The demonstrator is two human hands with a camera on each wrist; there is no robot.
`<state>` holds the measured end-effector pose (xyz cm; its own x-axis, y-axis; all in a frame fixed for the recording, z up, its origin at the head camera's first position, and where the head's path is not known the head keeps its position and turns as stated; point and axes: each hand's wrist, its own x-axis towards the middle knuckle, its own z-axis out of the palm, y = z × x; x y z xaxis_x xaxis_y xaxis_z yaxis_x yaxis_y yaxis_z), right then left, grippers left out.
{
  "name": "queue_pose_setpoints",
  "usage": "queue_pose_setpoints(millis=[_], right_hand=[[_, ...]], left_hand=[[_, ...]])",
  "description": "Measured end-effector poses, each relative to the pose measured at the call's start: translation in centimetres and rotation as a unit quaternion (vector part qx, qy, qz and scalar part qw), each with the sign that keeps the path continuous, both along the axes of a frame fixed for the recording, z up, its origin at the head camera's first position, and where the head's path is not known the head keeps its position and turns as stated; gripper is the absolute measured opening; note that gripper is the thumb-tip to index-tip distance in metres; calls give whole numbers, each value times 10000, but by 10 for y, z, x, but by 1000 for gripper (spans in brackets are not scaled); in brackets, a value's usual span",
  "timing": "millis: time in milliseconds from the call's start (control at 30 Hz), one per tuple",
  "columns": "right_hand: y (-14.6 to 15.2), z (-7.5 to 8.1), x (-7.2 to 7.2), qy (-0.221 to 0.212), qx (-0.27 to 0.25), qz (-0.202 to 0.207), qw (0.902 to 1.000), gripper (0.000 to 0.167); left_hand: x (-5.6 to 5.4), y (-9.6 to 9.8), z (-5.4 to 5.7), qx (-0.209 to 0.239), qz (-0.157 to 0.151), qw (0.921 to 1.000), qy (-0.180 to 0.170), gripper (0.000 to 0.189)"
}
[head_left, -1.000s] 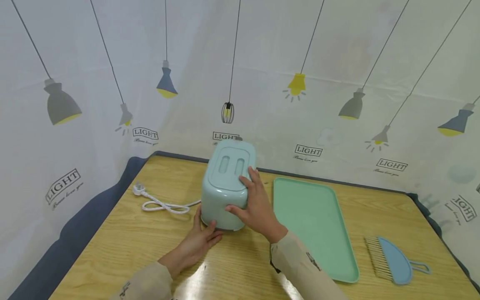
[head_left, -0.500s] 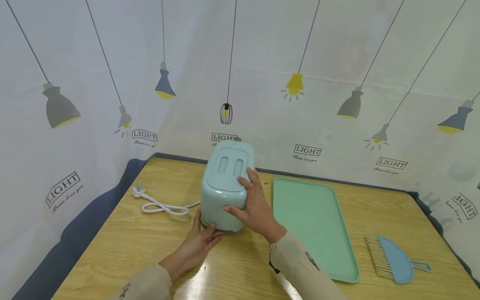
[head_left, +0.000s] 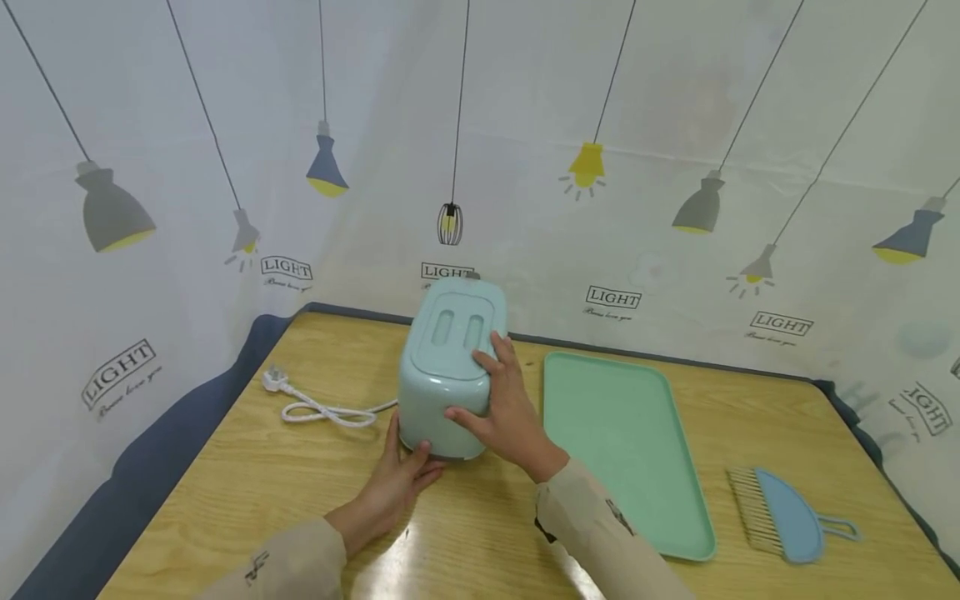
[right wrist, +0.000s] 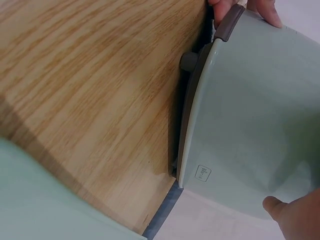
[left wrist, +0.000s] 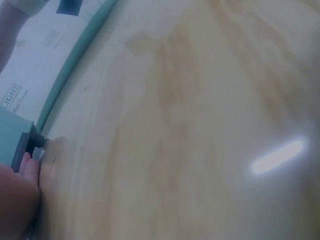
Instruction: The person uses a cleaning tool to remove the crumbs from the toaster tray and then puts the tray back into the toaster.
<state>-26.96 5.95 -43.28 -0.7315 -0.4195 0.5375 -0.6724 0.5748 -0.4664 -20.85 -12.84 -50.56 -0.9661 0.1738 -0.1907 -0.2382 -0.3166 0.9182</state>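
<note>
- Far left and behind: backdrop, which I see printed with pendant lamps and the word LIGHT.
- Left part of the wooden table: white plug, its cord looped loosely and running to the toaster.
- Left hand, beige sleeve: I read its fingers as gripping the toaster's lower near-left edge, thumb on the near face; my right wrist view shows fingertips tucked beneath the dark base.
- Centre: pale blue-green toaster, two oblong recesses in its top, a small grey knob at its far end. It is held between both hands, near end tilted up off the table; a foot shows under the base.
- Right hand, beige sleeve: I read it as gripping the toaster's right side, thumb on the near face, fingertips at the edge of the top.
- Right of the toaster and apart from it: flat green tray.
- Far right: blue hand brush, pale bristles towards the tray, loop handle pointing away.
</note>
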Motion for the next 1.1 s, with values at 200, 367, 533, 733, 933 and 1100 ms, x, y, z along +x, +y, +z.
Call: queue_pose_setpoints(millis=[200, 367, 533, 733, 933, 1100], right_hand=[[-1, 1, 0, -154, 7, 5, 9999, 89], [0, 3, 1, -220, 13, 53, 9997, 89], [0, 3, 2, -382, 4, 71, 9992, 84], [0, 3, 1, -460, 4, 12, 9989, 88], [1, 1, 0, -393, 1, -50, 9992, 92], [2, -1, 1, -290, 44, -22, 9996, 90]], left_hand=[[0, 0, 2, -60, -11, 10000, -70, 90], [0, 0, 2, -188, 24, 9997, -148, 90], [1, 1, 3, -314, 106, 9993, -175, 91], [0, 4, 4, -600, 203, 9976, -288, 89], [0, 6, 3, -602, 376, 9968, -363, 88], [3, 4, 2, -393, 300, 9982, -327, 88]])
